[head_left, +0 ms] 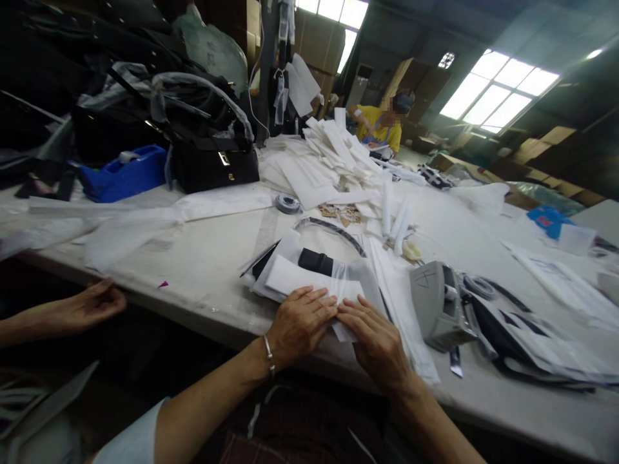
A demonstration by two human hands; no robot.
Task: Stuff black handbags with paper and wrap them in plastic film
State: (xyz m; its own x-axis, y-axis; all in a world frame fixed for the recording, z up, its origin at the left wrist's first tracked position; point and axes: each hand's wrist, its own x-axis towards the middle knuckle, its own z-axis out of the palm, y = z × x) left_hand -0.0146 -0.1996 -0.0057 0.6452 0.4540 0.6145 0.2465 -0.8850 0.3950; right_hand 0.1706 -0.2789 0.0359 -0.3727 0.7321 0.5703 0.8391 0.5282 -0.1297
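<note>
My left hand point(304, 316) lies on a folded white packing sheet point(290, 277), with its fingers stretched out and close together. Beside it, my right hand point(371, 325) rests flat on the sheet's right part, fingertips nearly meeting those of the left. Both thumbs are hidden from me. Under the sheet lies a handbag wrapped in white and clear film; its black strap or buckle piece point(315, 261) shows above the sheet. The wrapped curved handle point(333, 227) arches away from me on the table.
Another person's hand point(99, 303) is at the table edge on the left. A black handbag point(215, 161) and blue tape dispenser point(123, 174) stand back left. White strips point(333, 154) are heaped behind. A grey tape dispenser point(438, 306) stands right. A co-worker point(380, 125) is farther back.
</note>
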